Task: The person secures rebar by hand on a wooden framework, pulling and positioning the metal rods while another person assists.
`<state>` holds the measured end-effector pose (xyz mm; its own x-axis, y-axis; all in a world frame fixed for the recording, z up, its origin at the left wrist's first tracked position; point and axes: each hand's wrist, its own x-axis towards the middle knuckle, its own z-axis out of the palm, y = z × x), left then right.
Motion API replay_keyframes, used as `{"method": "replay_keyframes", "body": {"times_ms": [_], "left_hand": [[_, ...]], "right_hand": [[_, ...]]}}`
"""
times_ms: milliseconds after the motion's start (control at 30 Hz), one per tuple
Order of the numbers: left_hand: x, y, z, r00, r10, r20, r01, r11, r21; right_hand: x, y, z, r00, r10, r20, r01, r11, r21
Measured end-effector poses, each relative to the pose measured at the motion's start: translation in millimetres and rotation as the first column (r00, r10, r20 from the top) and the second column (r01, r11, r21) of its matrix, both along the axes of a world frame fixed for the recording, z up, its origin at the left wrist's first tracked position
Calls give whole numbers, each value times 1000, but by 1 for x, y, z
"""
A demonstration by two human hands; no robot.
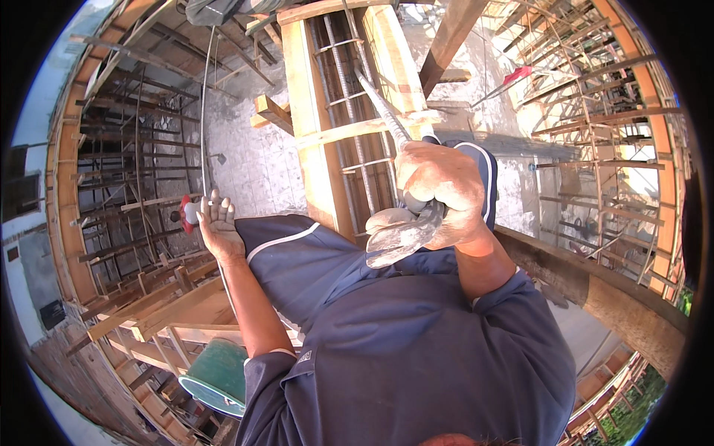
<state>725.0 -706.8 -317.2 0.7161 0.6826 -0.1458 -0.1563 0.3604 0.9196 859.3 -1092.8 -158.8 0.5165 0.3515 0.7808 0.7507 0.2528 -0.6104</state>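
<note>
My right hand point(439, 189) is closed around a ribbed steel bar point(384, 111) in front of my body. Its tapered end points away from me, over the reinforcing bars point(349, 111) in a wooden formwork channel point(309, 104). Below the fist sticks out a flat, grey, dusty piece point(398, 241); whether it belongs to the bar I cannot tell. My left hand point(221, 227) is raised at the left, palm up, fingers spread. Beside its thumb is a small red and white object point(188, 214), which does not look gripped. A thin line point(204, 126) runs past this hand.
A green bucket point(219, 375) stands at lower left. Timber framing surrounds me, with a heavy beam point(595, 297) at right and a slanted post point(450, 44) beyond the channel. Wooden crosspieces point(364, 130) span the channel. A red-ended item point(513, 76) shows at upper right.
</note>
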Motion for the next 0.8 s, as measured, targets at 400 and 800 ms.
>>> {"method": "replay_keyframes", "body": {"times_ms": [400, 800], "left_hand": [[0, 1, -1, 1000, 4, -5, -3, 1000, 3], [-1, 3, -6, 999, -39, 12, 39, 999, 23]], "right_hand": [[-1, -1, 2, 1000, -15, 14, 15, 1000, -23], [-3, -3, 7, 999, -33, -27, 32, 998, -53]]}}
